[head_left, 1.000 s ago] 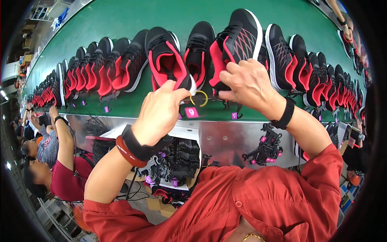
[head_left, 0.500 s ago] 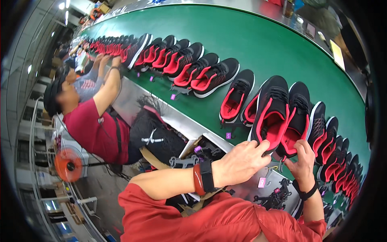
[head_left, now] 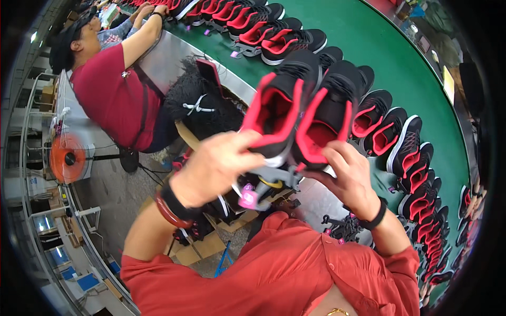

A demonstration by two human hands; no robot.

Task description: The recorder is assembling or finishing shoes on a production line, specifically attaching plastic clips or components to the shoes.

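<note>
I hold a pair of black sneakers with red lining side by side in front of my chest, toes pointing away. My left hand [head_left: 219, 164] is closed on the heel of the left sneaker [head_left: 275, 108]. With fingers and thumb, my right hand [head_left: 349, 176] grips the heel of the right sneaker [head_left: 331, 102]. Below the heels hangs a grey plastic shoe hanger [head_left: 284, 178] with a pink size tag [head_left: 247, 197]; it seems attached to the pair, though the joint is partly hidden. The sneakers are slightly blurred.
A green conveyor belt [head_left: 406, 68] carries a long row of similar sneakers [head_left: 403, 145]. Black hangers [head_left: 342, 227] lie on a metal surface near my right forearm. At left are a co-worker [head_left: 113, 97], black laces [head_left: 197, 97], an orange fan [head_left: 67, 158] and cardboard [head_left: 197, 250].
Both hands have brought the pair of sneakers up off the belt, toward me and to the left. The view has shifted, and the hanger now shows below the heels.
</note>
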